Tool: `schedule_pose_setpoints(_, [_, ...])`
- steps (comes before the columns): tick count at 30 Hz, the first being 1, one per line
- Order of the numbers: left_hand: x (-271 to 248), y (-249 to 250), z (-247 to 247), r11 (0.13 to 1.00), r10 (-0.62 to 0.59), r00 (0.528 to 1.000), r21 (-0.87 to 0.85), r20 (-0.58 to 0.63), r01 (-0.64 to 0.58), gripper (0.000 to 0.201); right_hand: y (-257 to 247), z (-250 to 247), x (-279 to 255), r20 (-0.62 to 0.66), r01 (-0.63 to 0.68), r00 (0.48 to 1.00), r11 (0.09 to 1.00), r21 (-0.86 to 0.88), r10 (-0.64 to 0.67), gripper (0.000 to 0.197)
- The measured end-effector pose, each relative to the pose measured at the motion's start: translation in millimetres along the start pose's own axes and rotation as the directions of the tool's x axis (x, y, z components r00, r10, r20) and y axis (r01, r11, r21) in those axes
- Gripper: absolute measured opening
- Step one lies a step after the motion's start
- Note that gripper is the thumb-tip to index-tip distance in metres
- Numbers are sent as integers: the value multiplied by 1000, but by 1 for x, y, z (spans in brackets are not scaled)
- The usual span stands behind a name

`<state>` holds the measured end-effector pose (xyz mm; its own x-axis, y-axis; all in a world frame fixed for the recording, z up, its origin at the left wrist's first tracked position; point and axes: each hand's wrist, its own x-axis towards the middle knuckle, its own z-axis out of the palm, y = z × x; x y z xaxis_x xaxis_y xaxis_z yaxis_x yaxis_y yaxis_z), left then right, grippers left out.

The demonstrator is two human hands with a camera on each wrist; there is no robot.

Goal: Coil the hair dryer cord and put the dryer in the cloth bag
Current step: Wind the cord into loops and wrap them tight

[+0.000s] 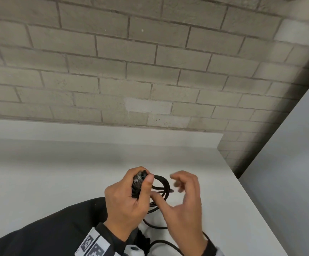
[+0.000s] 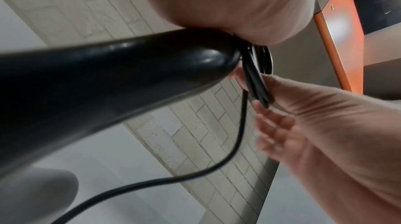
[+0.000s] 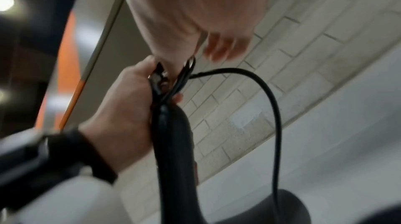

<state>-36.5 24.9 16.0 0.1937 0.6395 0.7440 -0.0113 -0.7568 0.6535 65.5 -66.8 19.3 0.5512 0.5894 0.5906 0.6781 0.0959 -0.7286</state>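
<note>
In the head view a white table (image 1: 57, 172) fills the lower half of the frame. Its far edge meets a brick wall (image 1: 113, 71), and its right edge runs diagonally down toward the lower right corner. The tabletop to the left of the hands and beyond them, up to the wall, is bare. A dark cloth bag (image 1: 48, 230) lies flat at the lower left, touching the near side of the table.

Just right of the bag, low in the centre, the left hand (image 1: 126, 202) is closed around the black dryer (image 1: 138, 183) handle end, thumb up, pinning several loops of cord (image 1: 162, 187) against it. From the left wrist camera the dryer's body (image 2: 108, 80) crosses the left half of the frame.

Right of the loops, the right hand (image 1: 183, 200) is blurred. Its fingers are loosely curved and spread, and its thumb touches the coil. Whether it grips the cord cannot be told. A slack length of cord trails to the bottom edge.
</note>
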Motion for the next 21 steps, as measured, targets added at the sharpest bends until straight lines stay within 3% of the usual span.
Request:
schedule_pose_setpoints(1, [0, 1, 0, 1000, 4, 1000, 23, -9, -4, 32, 2, 4, -5, -88, 124, 987, 987, -99, -133, 35])
schedule_pose_setpoints(3, [0, 2, 0, 998, 23, 1000, 63, -20, -21, 30, 4, 12, -13, -96, 319, 931, 913, -255, -352, 16])
schedule_pose_setpoints(5, [1, 2, 0, 996, 39, 999, 80, -27, -37, 31, 3, 17, -16, -66, 335, 924, 882, -331, -376, 16])
schedule_pose_setpoints(8, [0, -1, 0, 993, 74, 997, 97, -30, -71, 44, -6, 15, -12, 68, 258, 965, 871, -419, -253, 29])
schedule_pose_setpoints(11, [1, -3, 0, 989, 90, 995, 125, -35, -85, 52, -15, 10, -9, 183, 169, 978, 885, -434, -98, 32])
schedule_pose_setpoints(14, [2, -7, 0, 989, 87, 995, 121, -58, -79, 51, -24, 4, -6, 280, -39, 954, 970, -241, 108, 20])
schedule_pose_setpoints(18, [3, -7, -3, 992, 93, 992, 95, -90, -85, 51, -37, -13, 5, 443, -312, 848, 950, -25, 291, 15])
schedule_pose_setpoints(20, [5, -6, -5, 994, 86, 990, 77, -110, -78, 51, -41, -22, 14, 521, -483, 775, 868, 121, 358, 23])
schedule_pose_setpoints(21, [5, -6, -7, 995, 85, 990, 61, -110, -78, 48, -42, -26, 18, 575, -590, 721, 778, 216, 387, 30])
